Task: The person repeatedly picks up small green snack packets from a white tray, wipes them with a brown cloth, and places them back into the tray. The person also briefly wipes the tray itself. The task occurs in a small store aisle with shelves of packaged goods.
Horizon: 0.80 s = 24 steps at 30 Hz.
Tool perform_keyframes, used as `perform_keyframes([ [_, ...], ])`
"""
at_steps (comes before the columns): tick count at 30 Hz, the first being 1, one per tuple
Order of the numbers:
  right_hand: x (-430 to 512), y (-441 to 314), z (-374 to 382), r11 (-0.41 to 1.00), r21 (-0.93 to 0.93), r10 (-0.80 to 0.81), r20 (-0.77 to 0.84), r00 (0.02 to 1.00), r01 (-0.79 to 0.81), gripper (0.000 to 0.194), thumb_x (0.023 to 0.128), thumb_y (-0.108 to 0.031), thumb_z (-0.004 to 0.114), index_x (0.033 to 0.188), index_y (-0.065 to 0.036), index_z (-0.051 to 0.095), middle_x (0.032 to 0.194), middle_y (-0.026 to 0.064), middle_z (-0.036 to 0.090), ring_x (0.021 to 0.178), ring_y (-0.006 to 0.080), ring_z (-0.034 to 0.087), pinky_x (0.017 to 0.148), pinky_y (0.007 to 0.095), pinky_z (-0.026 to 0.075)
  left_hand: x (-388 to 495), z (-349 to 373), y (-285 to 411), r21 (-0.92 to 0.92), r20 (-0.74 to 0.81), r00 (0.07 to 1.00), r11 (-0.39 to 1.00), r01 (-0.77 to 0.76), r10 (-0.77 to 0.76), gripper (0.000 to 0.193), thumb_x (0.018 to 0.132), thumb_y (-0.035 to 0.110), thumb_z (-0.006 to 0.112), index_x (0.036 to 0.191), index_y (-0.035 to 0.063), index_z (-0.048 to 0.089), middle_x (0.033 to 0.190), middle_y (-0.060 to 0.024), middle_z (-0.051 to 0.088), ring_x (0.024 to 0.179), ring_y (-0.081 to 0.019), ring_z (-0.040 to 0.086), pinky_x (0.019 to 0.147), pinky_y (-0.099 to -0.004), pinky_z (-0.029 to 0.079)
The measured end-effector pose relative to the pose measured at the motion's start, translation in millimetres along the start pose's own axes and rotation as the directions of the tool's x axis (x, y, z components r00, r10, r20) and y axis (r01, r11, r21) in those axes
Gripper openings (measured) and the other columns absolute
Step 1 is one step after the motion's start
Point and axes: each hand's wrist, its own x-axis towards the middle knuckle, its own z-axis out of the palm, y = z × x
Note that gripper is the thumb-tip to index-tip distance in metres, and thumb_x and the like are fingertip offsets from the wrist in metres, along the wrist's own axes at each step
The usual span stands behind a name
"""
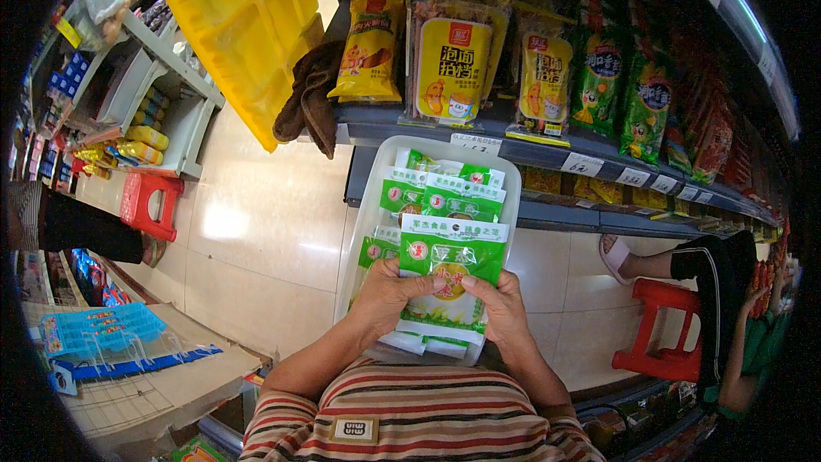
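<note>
Between my two hands is a green and white plastic food packet (454, 256) with printed writing. My left hand (388, 295) grips its left side, the thumb lying across the front. On the right side, my right hand (500, 305) pinches it with the thumb, and both thumbs nearly meet in the middle. Beneath the packet, a translucent white plastic tub (378, 170) rests against my body. Several similar green packets (463, 200) lie in the tub in overlapping rows. The fingers behind the held packet are hidden.
A shelf (410, 125) ahead holds yellow sausage packs (454, 64) and green ones (646, 109). A yellow divided tray (250, 25) and brown cloth (314, 90) are at left. Red stools (664, 333) stand on the tiled floor (269, 218); people are at both sides.
</note>
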Motion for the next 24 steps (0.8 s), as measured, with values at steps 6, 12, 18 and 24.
perform_keyframes([
  [6,0.6,0.6,-0.7,1.0,0.018,0.001,0.007,1.0,-0.002,0.016,0.078,-0.002,0.057,0.093,0.0,0.06,0.09,0.0088,0.061,0.078,0.0141,0.058,0.07,0.0288,0.048,-0.9,1.0,0.9,-0.004,0.01,0.999,0.999,-0.033,0.033,0.022,0.069,-0.001,0.067,0.09,0.0036,0.063,0.088,-0.008,0.063,0.077,-0.0133,0.059,0.072,-0.0278,0.048],
  [12,-0.3,-1.8,1.4,1.0,0.015,0.018,-0.003,1.0,-0.018,0.015,0.077,-0.002,0.058,0.092,0.001,0.06,0.089,0.0094,0.062,0.076,0.0144,0.059,0.068,0.0289,0.049,-1.2,-0.4,0.3,-0.032,0.016,1.0,0.999,-0.005,0.005,0.023,0.068,-0.001,0.067,0.091,0.0037,0.063,0.088,-0.0079,0.063,0.077,-0.0134,0.059,0.072,-0.0281,0.048],
  [18,-0.6,-2.0,1.3,0.999,0.042,0.014,0.004,1.0,-0.014,0.015,0.077,-0.002,0.058,0.091,0.001,0.06,0.088,0.0097,0.062,0.074,0.0147,0.059,0.067,0.0291,0.049,-1.6,2.0,2.4,-0.028,0.009,1.0,1.0,-0.01,0.011,0.024,0.067,-0.003,0.067,0.09,0.0037,0.063,0.088,-0.0081,0.063,0.077,-0.0139,0.06,0.072,-0.0284,0.048],
  [24,-0.1,1.2,-3.8,0.999,0.039,0.014,0.04,0.999,-0.015,0.017,0.079,-0.005,0.055,0.096,0.0,0.058,0.093,0.0108,0.06,0.082,0.0163,0.058,0.071,0.0318,0.049,-1.2,0.0,2.2,0.015,-0.002,1.0,1.0,0.013,-0.013,0.032,0.064,-0.004,0.067,0.094,0.0042,0.06,0.091,-0.0078,0.062,0.082,-0.0165,0.059,0.077,-0.0307,0.046],
])
